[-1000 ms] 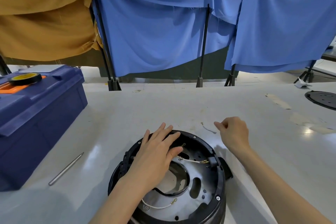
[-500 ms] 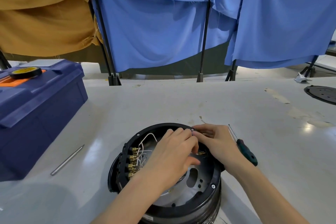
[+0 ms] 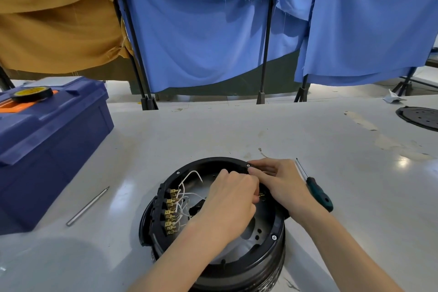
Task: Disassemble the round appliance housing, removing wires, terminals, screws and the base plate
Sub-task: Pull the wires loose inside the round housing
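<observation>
Housing (image 3: 213, 160) sat open side up on the surface (image 3: 237, 130), nearest the person, w/ both hands at its far-right inner wall, just under a rim screw (image 3: 248, 165). L hand (image 3: 230, 199): grip clenched into a pinch on what looked like a small brass tab (image 3: 262, 195), though fingers hid most of it. R hand (image 3: 282, 182) lay over the housing's rim right beside the L, fingers bent inward; couldn't tell if its grip held anything or only braced. Step looked like freeing one connector. Doing it well prob. meant pulling on the metal tab itself, not the lead, straight along its blade w/ a slight rock, while the R hand pinned the housing so it didn't skid or tip. A jerk risked tearing the lead or slipping onto sharp plate edges. On the housing's left inner wall, the terminal row (image 3: 171, 211) had white wires (image 3: 192, 174) looping loose above it, so plenty remained there. Base plate (image 3: 257, 230) was in place at the housing's floor, and a second rim screw (image 3: 274, 237) sat at the near-right, so plate removal looked some way off. Screwdriver (image 3: 318, 193) lay just right of the housing, within easy reach. A metal rod (image 3: 87, 206) lay to its left, a blue toolbox (image 3: 47, 144) further left.
</observation>
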Motion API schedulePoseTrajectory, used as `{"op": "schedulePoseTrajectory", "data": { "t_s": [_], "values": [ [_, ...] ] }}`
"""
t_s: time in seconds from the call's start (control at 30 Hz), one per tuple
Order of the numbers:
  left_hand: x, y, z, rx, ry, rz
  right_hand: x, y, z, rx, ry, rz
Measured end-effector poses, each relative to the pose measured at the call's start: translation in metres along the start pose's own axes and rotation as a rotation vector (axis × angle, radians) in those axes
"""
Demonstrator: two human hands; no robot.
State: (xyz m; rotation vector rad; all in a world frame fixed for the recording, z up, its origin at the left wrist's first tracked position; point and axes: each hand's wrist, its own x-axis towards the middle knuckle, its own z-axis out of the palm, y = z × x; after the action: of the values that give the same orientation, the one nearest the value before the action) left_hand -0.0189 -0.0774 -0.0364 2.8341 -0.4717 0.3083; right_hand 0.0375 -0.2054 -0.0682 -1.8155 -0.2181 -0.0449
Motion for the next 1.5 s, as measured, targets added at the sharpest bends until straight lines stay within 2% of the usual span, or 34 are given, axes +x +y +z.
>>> {"op": "schedulePoseTrajectory", "data": {
  "t_s": [0.4, 0.5, 0.6, 0.73, 0.9, 1.07, 1.17, 1.3, 1.4, 1.5],
  "values": [
    [0.004, 0.010, 0.006, -0.059, -0.042, -0.172, -0.007, 0.000, 0.002, -0.039, -0.002, -0.002],
    [-0.002, -0.004, 0.001, -0.047, -0.010, -0.216, -0.007, -0.001, 0.000, -0.046, -0.021, -0.021],
    [-0.012, -0.028, -0.004, -0.130, 0.038, -0.265, -0.007, -0.001, 0.000, -0.057, -0.015, -0.022],
    [-0.014, -0.021, -0.001, -0.199, 0.041, -0.198, -0.008, -0.003, 0.001, -0.042, -0.034, -0.013],
    [-0.007, -0.034, -0.004, -0.200, 0.163, -0.260, -0.009, -0.003, 0.001, -0.011, -0.059, 0.004],
    [0.000, -0.036, -0.007, -0.181, 0.157, -0.221, -0.009, -0.002, 0.001, 0.016, -0.054, 0.002],
    [-0.002, -0.035, -0.003, -0.101, 0.193, -0.151, -0.009, -0.001, 0.001, 0.025, -0.052, -0.003],
    [-0.003, -0.030, 0.003, -0.047, 0.200, 0.083, -0.008, -0.001, 0.001, 0.027, -0.063, -0.013],
    [0.002, -0.023, 0.006, -0.032, 0.108, 0.130, -0.007, 0.000, 0.001, 0.019, -0.046, -0.022],
    [0.006, -0.020, 0.010, -0.092, -0.026, 0.008, -0.006, 0.001, 0.002, 0.019, -0.041, -0.019]
  ]
}}
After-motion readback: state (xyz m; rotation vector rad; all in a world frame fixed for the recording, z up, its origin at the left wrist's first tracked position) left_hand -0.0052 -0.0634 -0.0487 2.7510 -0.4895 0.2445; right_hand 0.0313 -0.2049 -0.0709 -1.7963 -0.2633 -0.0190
